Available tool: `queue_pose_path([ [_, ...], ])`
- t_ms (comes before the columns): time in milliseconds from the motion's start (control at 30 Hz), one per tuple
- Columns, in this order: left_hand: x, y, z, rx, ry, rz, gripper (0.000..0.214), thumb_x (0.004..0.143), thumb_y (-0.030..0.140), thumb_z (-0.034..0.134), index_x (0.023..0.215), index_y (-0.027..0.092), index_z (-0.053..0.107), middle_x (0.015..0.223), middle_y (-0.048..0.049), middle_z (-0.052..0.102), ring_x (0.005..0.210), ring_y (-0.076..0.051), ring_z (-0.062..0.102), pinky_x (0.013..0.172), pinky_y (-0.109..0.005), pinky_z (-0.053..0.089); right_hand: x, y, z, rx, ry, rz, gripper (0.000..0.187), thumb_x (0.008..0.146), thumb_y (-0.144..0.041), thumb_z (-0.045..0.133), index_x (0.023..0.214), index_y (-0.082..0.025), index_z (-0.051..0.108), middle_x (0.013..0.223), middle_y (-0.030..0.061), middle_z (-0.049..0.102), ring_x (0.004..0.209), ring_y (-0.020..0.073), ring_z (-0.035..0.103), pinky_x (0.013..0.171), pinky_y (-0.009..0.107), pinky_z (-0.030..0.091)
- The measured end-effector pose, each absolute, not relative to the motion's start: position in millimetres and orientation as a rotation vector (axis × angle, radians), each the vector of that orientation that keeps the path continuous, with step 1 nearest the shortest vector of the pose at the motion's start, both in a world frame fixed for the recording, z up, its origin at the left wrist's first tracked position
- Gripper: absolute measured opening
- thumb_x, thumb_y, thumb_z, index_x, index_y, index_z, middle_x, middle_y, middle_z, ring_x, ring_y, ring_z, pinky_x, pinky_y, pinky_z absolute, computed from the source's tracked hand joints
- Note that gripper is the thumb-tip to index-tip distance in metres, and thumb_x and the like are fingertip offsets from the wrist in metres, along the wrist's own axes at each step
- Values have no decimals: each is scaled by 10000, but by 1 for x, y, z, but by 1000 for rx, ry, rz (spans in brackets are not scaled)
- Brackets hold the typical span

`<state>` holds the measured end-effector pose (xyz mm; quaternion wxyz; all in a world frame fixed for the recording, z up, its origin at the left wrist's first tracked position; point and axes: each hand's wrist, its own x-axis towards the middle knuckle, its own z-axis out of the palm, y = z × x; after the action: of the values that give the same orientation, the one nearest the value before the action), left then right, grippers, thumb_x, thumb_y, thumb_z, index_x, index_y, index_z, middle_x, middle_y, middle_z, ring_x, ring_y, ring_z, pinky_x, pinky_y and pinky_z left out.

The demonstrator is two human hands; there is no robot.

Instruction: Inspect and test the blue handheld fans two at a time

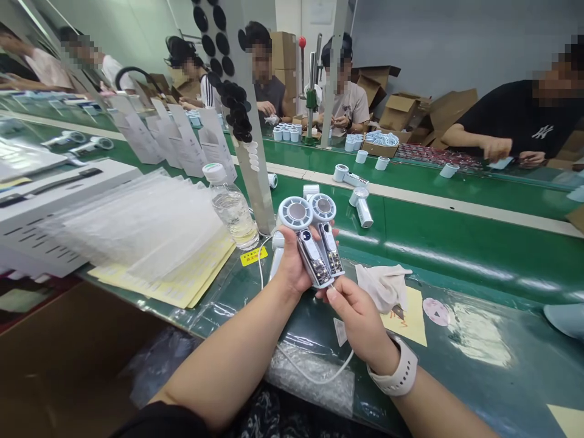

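Two light-blue handheld fans, a nearer fan (314, 258) and a second fan (325, 210) beside it, lie side by side in my left hand (292, 263), whose fingers wrap round their handles. The handle fronts look see-through, with dark patterned parts showing inside. My right hand (358, 313) is closed at the lower ends of the handles, pinching the end of a white cable (314, 381). Its plug is mostly hidden by my fingers, so I cannot tell whether it sits in a fan. The cable loops down below my hands.
A water bottle (232, 210) stands left of my hands beside a metal post (255, 152). Clear plastic bags (159, 225) lie on yellow sheets. A cloth (384, 286) lies at right. Beyond, fans (362, 207) rest on the green conveyor (429, 225); several co-workers sit across it.
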<state>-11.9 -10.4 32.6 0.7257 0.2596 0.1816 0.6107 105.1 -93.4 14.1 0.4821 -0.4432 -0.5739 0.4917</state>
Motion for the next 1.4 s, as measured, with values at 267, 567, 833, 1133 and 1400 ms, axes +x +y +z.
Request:
queue_pose_path([
  [267, -17, -12, 37, 625, 336, 1323, 674, 554, 830, 714, 635, 177, 572, 1075, -78, 723, 1036, -276, 692, 868, -384, 564, 106, -88, 12, -1090, -1201, 1283, 443, 859, -638, 616, 708, -231, 526, 569, -31, 563, 564, 151, 549, 595, 296, 451],
  [567, -12, -17, 35, 768, 400, 1358, 686, 515, 845, 720, 649, 179, 627, 1140, -85, 702, 1166, -350, 631, 788, -372, 580, 103, -87, 8, -1109, -1009, 1396, 523, 809, -713, 625, 657, -243, 454, 403, -87, 440, 376, 121, 475, 439, 256, 376],
  [833, -17, -8, 33, 577, 393, 1351, 627, 615, 799, 714, 722, 185, 644, 1021, -69, 733, 1034, -282, 693, 798, -357, 583, 111, -88, 18, -1143, -1507, 960, 348, 962, -458, 481, 704, -230, 529, 867, 53, 640, 845, 206, 599, 782, 352, 474],
  [1133, -15, -6, 31, 555, 445, 1326, 665, 502, 786, 785, 694, 170, 622, 962, -79, 744, 911, -273, 717, 776, -365, 586, 200, -59, 19, -1991, -2053, 266, 200, 787, -149, 651, 595, -202, 624, 907, 120, 656, 902, 312, 567, 786, 451, 422],
  [1400, 1, -20, 22, 545, 452, 1099, 677, 524, 787, 767, 692, 147, 627, 818, -79, 720, 804, -247, 705, 727, -345, 568, 183, -64, 32, -1520, -1624, 445, 154, 893, -174, 522, 752, -219, 566, 839, 52, 626, 786, 222, 567, 704, 359, 431],
])
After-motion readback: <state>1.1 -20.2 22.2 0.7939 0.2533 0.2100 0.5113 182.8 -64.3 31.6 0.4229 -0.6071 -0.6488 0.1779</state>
